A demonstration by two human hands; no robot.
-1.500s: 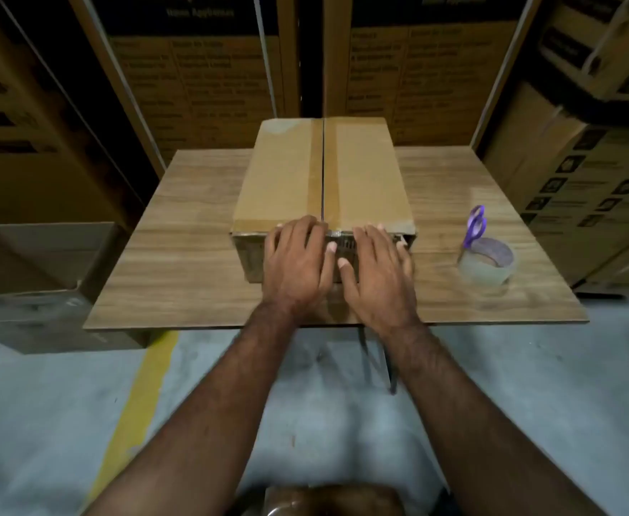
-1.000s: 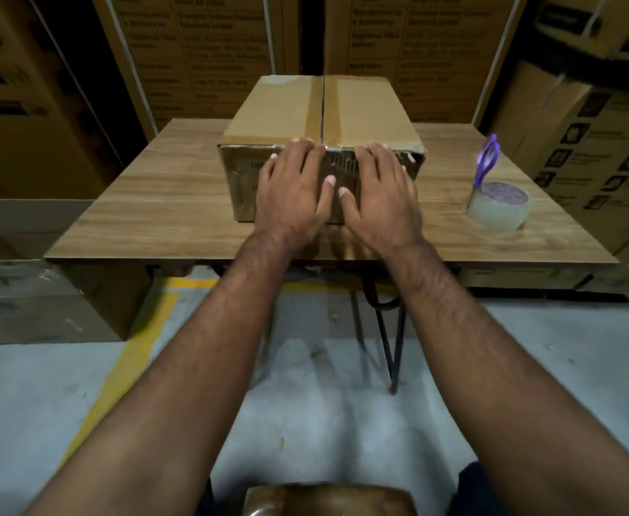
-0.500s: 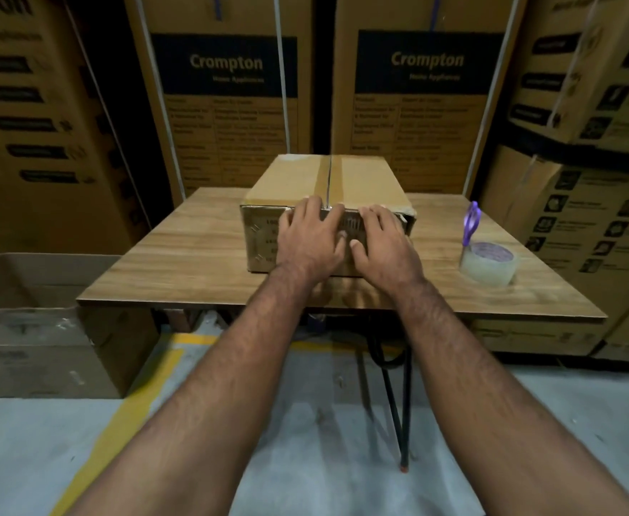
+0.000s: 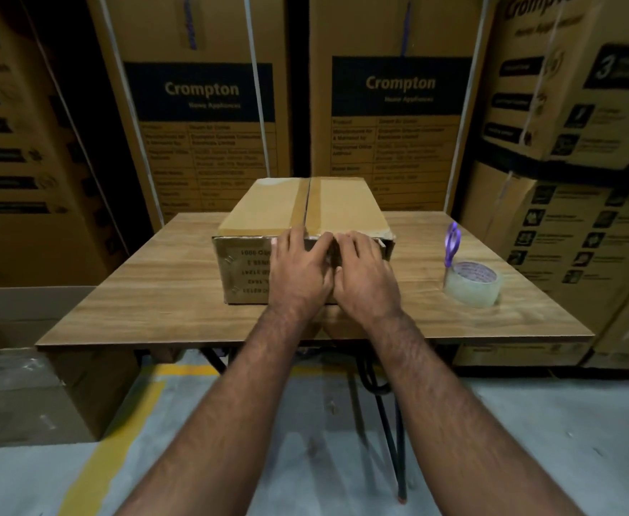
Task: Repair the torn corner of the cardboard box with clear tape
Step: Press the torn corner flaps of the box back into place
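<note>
A brown cardboard box (image 4: 268,212) with a taped centre seam sits on the wooden table (image 4: 156,292). Its near right top corner (image 4: 387,238) looks ragged. My left hand (image 4: 299,271) and my right hand (image 4: 365,277) lie flat side by side against the box's near face, fingers spread over the top edge, holding nothing. A roll of clear tape (image 4: 473,284) lies flat on the table to the right, apart from the box. Purple-handled scissors (image 4: 451,242) stand in the roll's core.
Tall printed cartons (image 4: 208,106) stand close behind the table and stacked cartons (image 4: 584,143) rise on the right. An open cardboard box (image 4: 18,359) sits on the floor at the left. A yellow line (image 4: 119,441) marks the grey floor.
The view has tilted up and pulled back, so the box and table sit lower and farther. Both hands have stayed pressed flat on the box's near face.
</note>
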